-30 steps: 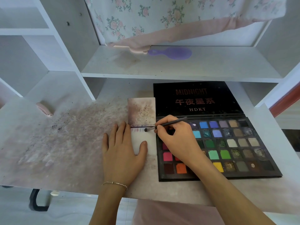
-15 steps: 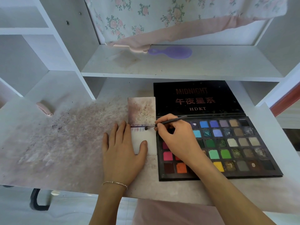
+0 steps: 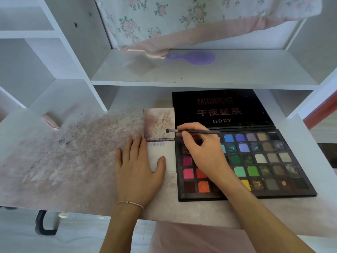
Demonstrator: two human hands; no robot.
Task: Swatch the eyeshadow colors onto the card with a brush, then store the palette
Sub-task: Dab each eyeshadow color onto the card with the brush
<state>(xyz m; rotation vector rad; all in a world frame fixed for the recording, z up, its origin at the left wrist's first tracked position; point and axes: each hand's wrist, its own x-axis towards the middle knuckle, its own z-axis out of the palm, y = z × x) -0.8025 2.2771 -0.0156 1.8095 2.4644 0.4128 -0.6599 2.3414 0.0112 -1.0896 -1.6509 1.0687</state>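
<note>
Pinched between the right hand's thumb and fingers, a thin dark-handled makeup brush points left, its tip over the stained upper card. Beneath that hand lies the open black multicolour eyeshadow palette. Left of it, the left hand presses flat on the white swatch card.

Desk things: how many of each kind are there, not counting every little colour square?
Eyeshadow palette: 1
Brush: 1
Swatch cards: 2, the stained one and the whiter one
Purple hairbrush: 1
Pink item at the left: 1
Total: 6
</note>
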